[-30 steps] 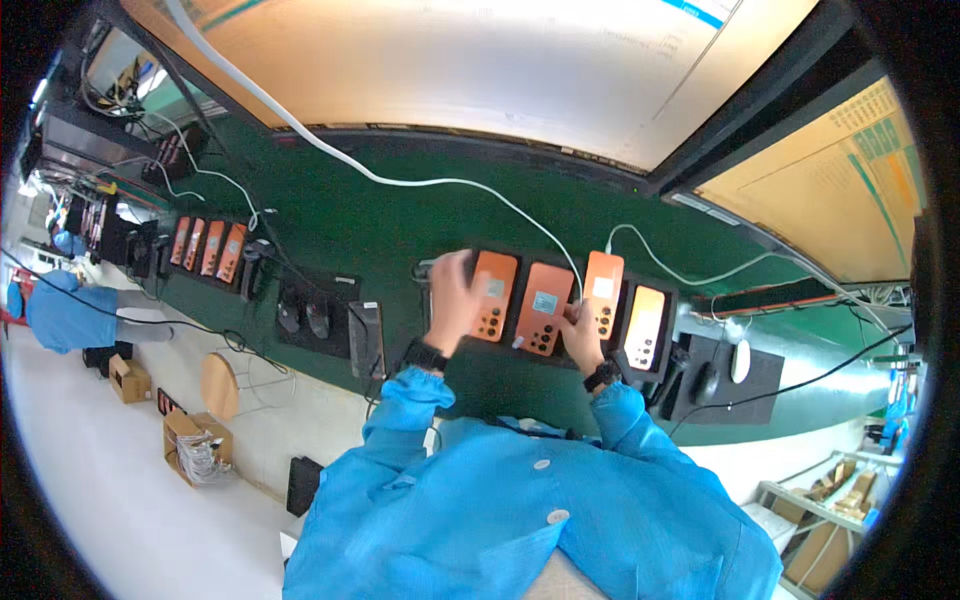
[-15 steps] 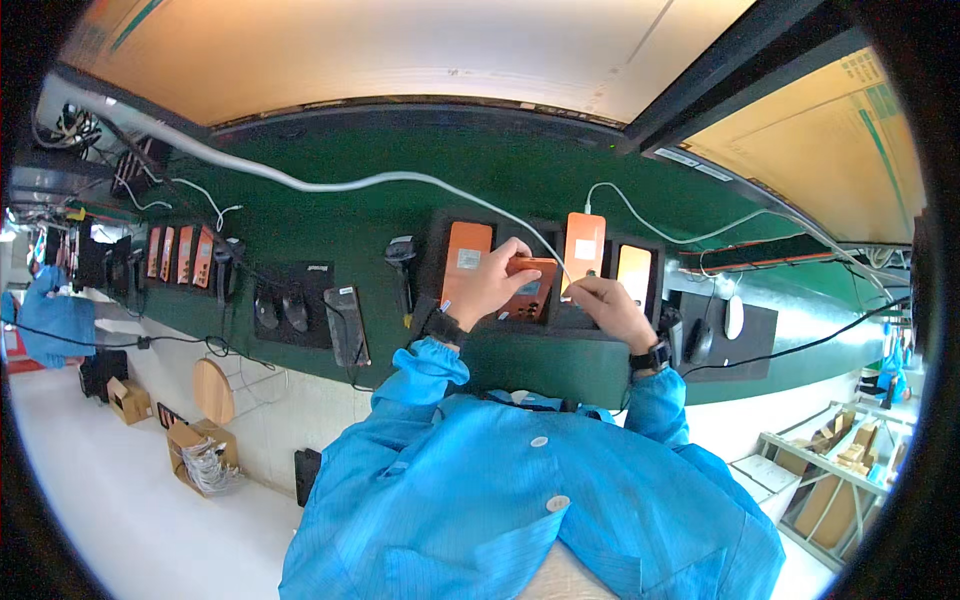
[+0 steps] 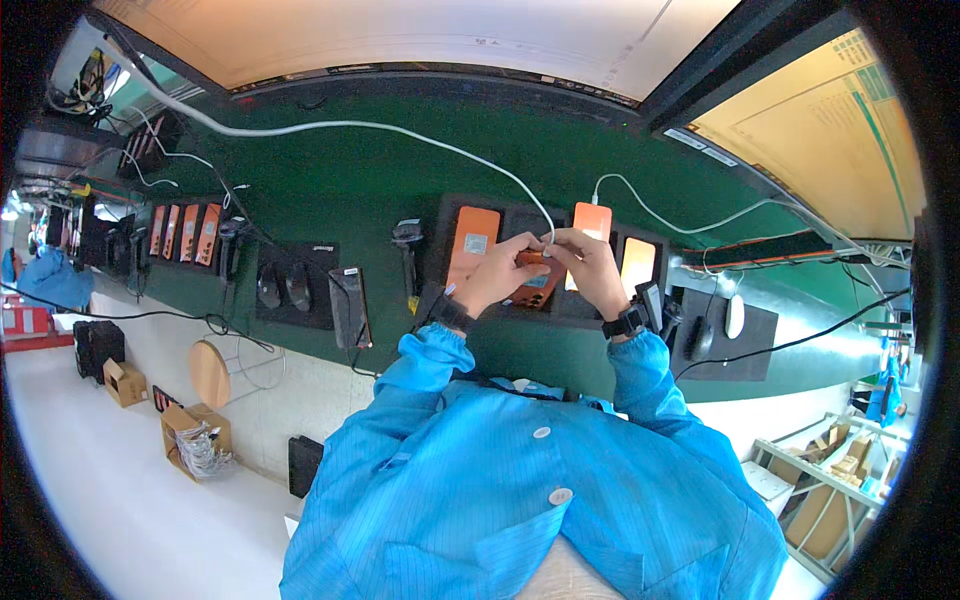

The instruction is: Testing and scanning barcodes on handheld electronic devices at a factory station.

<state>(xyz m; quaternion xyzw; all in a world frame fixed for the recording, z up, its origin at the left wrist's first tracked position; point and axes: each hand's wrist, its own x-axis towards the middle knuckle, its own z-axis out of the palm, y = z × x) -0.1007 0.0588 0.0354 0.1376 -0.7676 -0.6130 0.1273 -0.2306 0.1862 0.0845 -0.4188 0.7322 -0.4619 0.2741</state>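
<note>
Both hands meet over the near edge of the green bench, the left hand (image 3: pixel 497 275) closed around a flat orange phone-like device (image 3: pixel 534 284) to steady it while the right hand (image 3: pixel 590 268) pinches the white cable's (image 3: pixel 400 135) plug at its far end.

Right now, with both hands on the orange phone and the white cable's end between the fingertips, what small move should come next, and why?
Probably ease the white cable end toward the orange phone: the left hand steadies the phone, the right hand pinches the cable end just above it. Whether it is already seated is hidden.
</note>
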